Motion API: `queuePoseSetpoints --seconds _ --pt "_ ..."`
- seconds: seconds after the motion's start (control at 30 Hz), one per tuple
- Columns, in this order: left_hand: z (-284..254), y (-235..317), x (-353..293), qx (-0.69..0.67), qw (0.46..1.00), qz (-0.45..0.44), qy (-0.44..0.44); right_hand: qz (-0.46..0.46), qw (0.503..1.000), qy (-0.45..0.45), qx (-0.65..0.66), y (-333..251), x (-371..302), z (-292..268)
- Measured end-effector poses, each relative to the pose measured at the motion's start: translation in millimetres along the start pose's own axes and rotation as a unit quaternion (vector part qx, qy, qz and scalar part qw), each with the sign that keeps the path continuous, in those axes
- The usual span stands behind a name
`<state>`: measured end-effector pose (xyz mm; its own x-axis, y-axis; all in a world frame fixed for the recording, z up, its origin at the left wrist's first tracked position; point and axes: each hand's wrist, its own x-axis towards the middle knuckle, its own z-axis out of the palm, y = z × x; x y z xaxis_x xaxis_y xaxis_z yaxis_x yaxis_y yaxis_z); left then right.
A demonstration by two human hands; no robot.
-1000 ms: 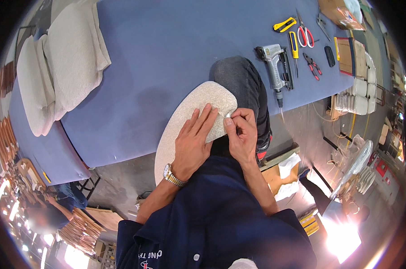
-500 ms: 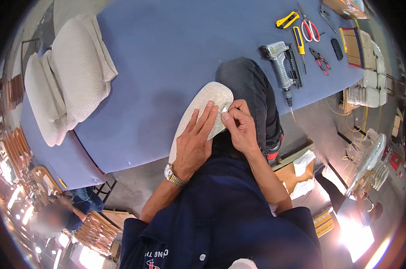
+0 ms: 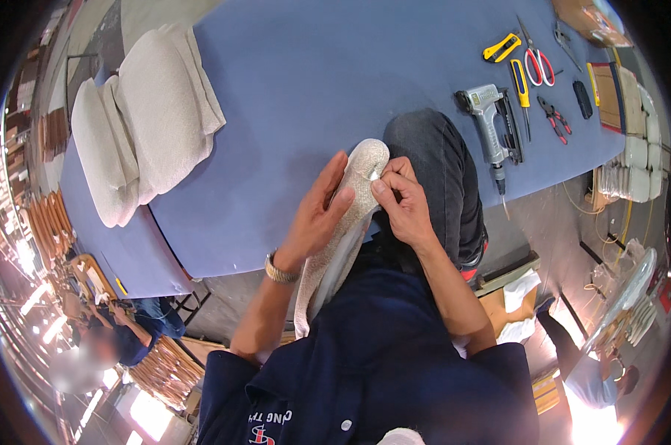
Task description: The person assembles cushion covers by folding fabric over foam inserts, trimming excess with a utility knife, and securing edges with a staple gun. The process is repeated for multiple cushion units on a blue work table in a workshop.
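Observation:
A beige fabric-covered pad [image 3: 366,157] stands tilted on its edge against my lap, its pale inner side partly showing. With fingers stretched and thumb apart, my left hand [image 3: 314,219] lies along the pad's left side. My right hand [image 3: 406,206] is closed in a pinch at the fabric edge near the pad's rounded far end. A small white bit shows at those fingertips; I cannot make out what it is.
Folded beige fabric pieces [image 3: 165,111] lie on the blue table [image 3: 298,74] at left. At right are a staple gun [image 3: 491,126], yellow screwdriver [image 3: 520,83], utility knife [image 3: 501,48], scissors [image 3: 538,67] and pliers [image 3: 553,119]. My raised knee [image 3: 432,148] rests against the table edge.
The pad has turned from lying face up to standing on its edge. My left hand has gone from flat on its top to its side. My right hand keeps its pinch.

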<state>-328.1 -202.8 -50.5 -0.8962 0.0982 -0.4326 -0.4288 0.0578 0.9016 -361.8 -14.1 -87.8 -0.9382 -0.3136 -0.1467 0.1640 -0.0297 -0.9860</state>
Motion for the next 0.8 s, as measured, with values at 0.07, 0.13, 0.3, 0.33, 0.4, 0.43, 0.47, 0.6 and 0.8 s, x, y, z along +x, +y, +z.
queuePoseSetpoints --seconds 0.07,0.13,0.3,0.33,0.4,0.43,0.47,0.6,0.8 --pt "-3 8 11 0.104 0.993 -0.029 -0.041 0.011 0.999 -0.007 0.035 4 -1 0" --pt "-1 8 17 0.105 0.993 -0.017 -0.06 0.008 0.999 -0.011 0.045 8 -1 -2" --pt "8 7 21 0.193 0.979 0.037 -0.054 0.006 0.998 -0.016 0.055 18 -5 -6" --pt "12 6 20 0.228 0.972 0.039 -0.042 0.005 0.998 -0.016 0.06 18 -6 -6" --pt "15 8 19 0.251 0.967 0.028 -0.03 0.004 0.998 -0.012 0.069 17 -6 -6" --pt "16 16 18 0.239 0.97 0.016 -0.029 0.005 0.997 -0.018 0.074 19 -6 -6" --pt "16 19 17 0.228 0.973 0.005 -0.029 0.005 0.997 -0.023 0.079 21 -6 -6" --pt "17 16 18 0.251 0.968 -0.016 -0.026 0.005 0.995 -0.02 0.094 21 -7 -4" --pt "27 12 18 0.313 0.949 0.014 0.006 0.008 1.0 -0.006 -0.005 4 -6 -12"
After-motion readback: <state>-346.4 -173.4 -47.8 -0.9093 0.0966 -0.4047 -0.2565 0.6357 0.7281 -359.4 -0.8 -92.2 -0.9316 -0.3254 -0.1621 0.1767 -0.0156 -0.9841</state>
